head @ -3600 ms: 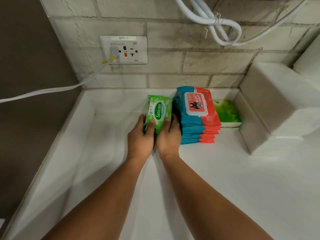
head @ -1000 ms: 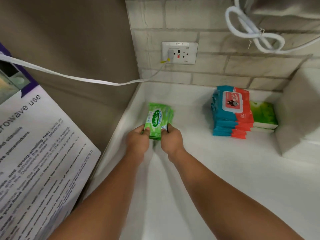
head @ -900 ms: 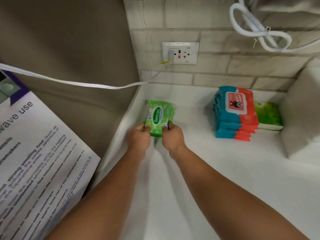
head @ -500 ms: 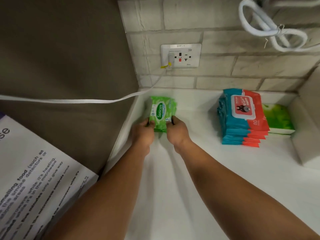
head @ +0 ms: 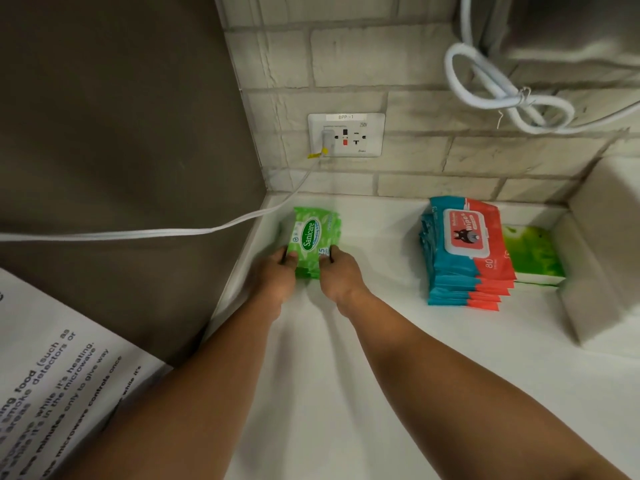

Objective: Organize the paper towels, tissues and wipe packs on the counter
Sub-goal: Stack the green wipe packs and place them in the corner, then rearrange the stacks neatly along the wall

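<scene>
1. Head view: left hand [head: 277, 275] and right hand [head: 341, 275] each pinch the near end of the Sanicare packs [head: 311, 237], piled on the counter [head: 381, 358] below the socket [head: 346, 135].
2. Progress, judged: wipes stack [head: 467, 251] ("WIPES", "80") and green pack [head: 530, 254], right of the socket, look tidy. The Sanicare pile is not yet released.
3. Socket reads "8PP-1", "250V".

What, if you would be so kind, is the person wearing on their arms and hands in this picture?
Nothing that shows. The left hand and the right hand are bare, with no gloves and no ring, watch or bracelet in view. Both forearms are uncovered down to the bottom edge of the frame; no sleeve appears.
</scene>
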The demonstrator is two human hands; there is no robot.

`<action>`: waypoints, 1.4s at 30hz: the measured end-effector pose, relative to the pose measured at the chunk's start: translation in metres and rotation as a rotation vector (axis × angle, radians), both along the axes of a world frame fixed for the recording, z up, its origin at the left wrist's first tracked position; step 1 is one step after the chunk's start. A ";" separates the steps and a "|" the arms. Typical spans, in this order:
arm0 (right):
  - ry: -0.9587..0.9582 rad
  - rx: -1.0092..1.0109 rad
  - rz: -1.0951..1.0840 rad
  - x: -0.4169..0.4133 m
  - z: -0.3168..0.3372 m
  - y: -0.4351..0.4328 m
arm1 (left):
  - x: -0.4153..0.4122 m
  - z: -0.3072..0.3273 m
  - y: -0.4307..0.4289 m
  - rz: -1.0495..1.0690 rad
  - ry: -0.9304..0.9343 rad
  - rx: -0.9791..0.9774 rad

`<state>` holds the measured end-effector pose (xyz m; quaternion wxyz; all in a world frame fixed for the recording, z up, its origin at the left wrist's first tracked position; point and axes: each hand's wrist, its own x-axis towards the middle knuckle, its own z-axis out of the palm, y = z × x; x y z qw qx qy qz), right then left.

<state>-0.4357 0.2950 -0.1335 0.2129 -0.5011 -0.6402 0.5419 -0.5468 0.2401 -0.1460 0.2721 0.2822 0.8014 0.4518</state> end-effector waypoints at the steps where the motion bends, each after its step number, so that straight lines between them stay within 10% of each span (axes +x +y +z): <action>1: -0.006 0.023 -0.002 0.004 0.001 -0.001 | -0.002 0.002 -0.002 -0.018 0.097 -0.039; 13: 0.213 0.269 -0.131 0.094 0.040 -0.030 | 0.085 0.024 -0.015 -0.094 0.458 0.150; 19: 0.183 0.492 -0.582 0.183 0.062 -0.007 | 0.162 0.051 0.026 -0.250 0.049 0.113; 27: 0.138 -0.107 -0.423 0.240 0.042 0.035 | 0.208 0.051 0.072 -0.356 -0.596 -0.038; 42: 0.133 -0.206 -0.285 0.248 0.045 0.022 | 0.225 0.051 0.051 -0.324 -0.631 -0.040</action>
